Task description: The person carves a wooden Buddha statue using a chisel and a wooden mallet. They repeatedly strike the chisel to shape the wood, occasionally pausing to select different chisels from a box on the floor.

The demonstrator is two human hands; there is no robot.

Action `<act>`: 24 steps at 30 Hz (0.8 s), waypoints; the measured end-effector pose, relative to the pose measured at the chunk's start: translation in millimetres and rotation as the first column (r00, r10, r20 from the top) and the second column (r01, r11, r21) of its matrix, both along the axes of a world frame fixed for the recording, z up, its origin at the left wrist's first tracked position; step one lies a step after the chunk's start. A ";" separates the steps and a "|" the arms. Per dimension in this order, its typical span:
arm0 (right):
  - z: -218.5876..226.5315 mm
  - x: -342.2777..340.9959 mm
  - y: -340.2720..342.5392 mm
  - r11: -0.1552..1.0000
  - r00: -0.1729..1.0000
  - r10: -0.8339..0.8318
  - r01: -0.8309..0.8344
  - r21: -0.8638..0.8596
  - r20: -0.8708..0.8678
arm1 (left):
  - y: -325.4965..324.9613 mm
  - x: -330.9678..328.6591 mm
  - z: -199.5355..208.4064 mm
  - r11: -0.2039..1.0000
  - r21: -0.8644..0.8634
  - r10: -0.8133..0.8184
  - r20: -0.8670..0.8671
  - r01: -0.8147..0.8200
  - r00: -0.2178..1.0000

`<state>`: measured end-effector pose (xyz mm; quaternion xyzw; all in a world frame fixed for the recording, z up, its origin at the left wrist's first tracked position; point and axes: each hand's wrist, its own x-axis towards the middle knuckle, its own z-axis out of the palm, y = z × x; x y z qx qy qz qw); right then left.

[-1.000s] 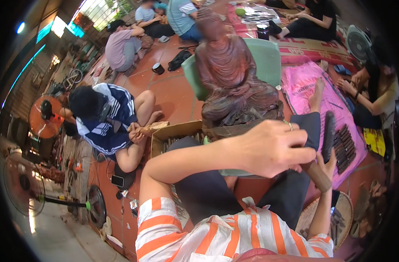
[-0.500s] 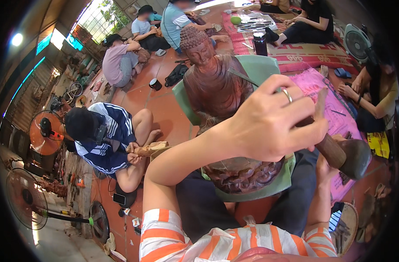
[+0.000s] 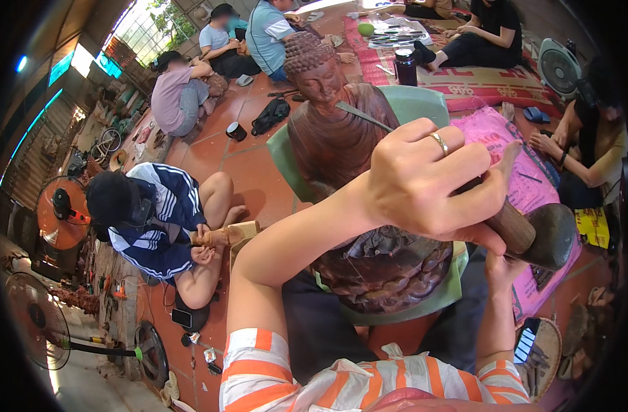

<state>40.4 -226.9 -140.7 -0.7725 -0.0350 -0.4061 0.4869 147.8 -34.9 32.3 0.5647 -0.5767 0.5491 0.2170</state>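
A reddish-brown carved wooden Buddha statue sits upright on a green plastic chair between my knees. My left hand, with a ring on one finger, is closed round a chisel. The chisel's long metal blade reaches to the statue's neck and upper chest; its wooden handle sticks out beyond my fingers. Close to the handle's end is the dark rounded head of a mallet; whether they touch I cannot tell. My right hand is closed at the mallet, its fingers and grip partly hidden.
A pink printed sack lies to the right, and a round basket of tools at lower right. On the left another person holds a wooden carving. Two standing fans are further left. Several people sit farther back.
The chisel's tip has moved left, from the statue's shoulder toward its neck. My left hand and the mallet head have shifted slightly. The person at left has turned the wooden carving.
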 end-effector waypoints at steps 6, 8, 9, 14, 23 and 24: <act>-0.6 4.3 1.6 1.000 1.000 0.001 -0.001 -0.002 -0.004 | 5.3 5.9 1.4 1.000 0.023 -0.021 -0.015 0.021 1.000; 2.1 3.8 2.1 1.000 0.999 -0.022 0.022 0.001 -0.037 | 3.8 8.6 -1.1 0.999 0.016 -0.031 -0.020 0.032 0.999; 3.7 4.2 3.2 1.000 0.999 -0.027 0.027 0.004 -0.042 | 3.2 9.5 -1.4 0.999 0.015 -0.034 -0.020 0.034 0.999; 8.0 7.5 8.3 1.000 0.999 0.007 -0.009 0.029 0.047 | -2.6 17.3 -1.3 0.997 -0.040 -0.069 0.056 0.071 0.996; 5.7 8.6 4.7 0.983 0.992 -0.126 0.128 -0.134 0.018 | -1.4 20.4 0.7 0.998 -0.042 -0.052 0.064 0.055 0.997; 5.3 9.0 5.3 0.985 0.992 -0.126 0.128 -0.116 0.024 | -1.0 20.0 1.0 0.998 -0.041 -0.050 0.063 0.053 0.997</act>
